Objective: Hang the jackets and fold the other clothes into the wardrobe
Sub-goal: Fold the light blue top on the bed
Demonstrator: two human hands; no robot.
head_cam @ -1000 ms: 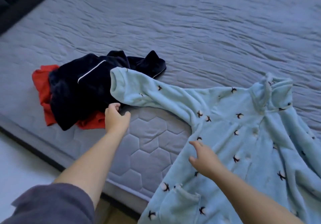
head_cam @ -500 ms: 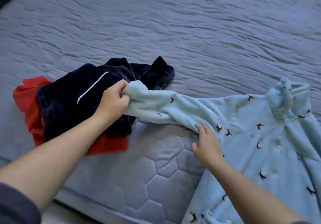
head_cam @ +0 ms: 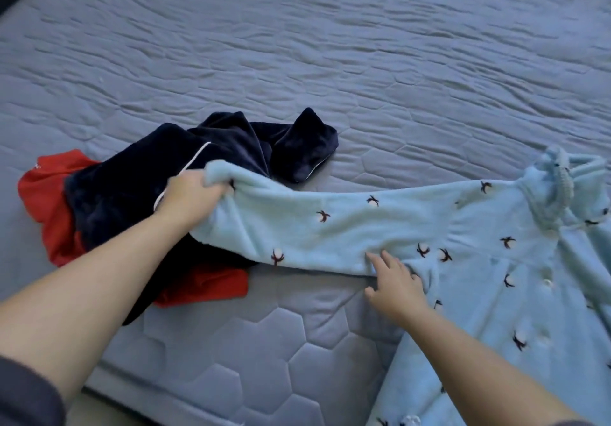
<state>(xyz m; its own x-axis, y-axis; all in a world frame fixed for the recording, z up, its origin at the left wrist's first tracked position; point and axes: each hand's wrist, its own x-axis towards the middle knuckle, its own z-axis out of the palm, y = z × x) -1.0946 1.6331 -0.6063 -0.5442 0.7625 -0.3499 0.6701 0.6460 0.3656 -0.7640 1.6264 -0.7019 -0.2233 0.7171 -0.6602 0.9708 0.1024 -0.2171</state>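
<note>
Pale-blue fleece robe (head_cam: 479, 276): left hand (head_cam: 190, 199) grips its cuff (head_cam: 220, 174), right hand (head_cam: 395, 288) presses flat-fingered near the armpit.

**Left hand** (head_cam: 190, 197): fingers were curled tight and gripped the end of the light-blue sleeve (head_cam: 330, 227), knuckles up.

**Left forearm** (head_cam: 99, 276): bare, it stretched in over the near edge of the mattress (head_cam: 231, 343) (grey shirt cuff (head_cam: 23, 392) pushed up toward the elbow).

**Right hand** (head_cam: 393, 285): fingers were straight and spread, tips resting on the sleeve's lower edge.

**Right forearm** (head_cam: 479, 359): bare, it reached in from the near right.
</note>
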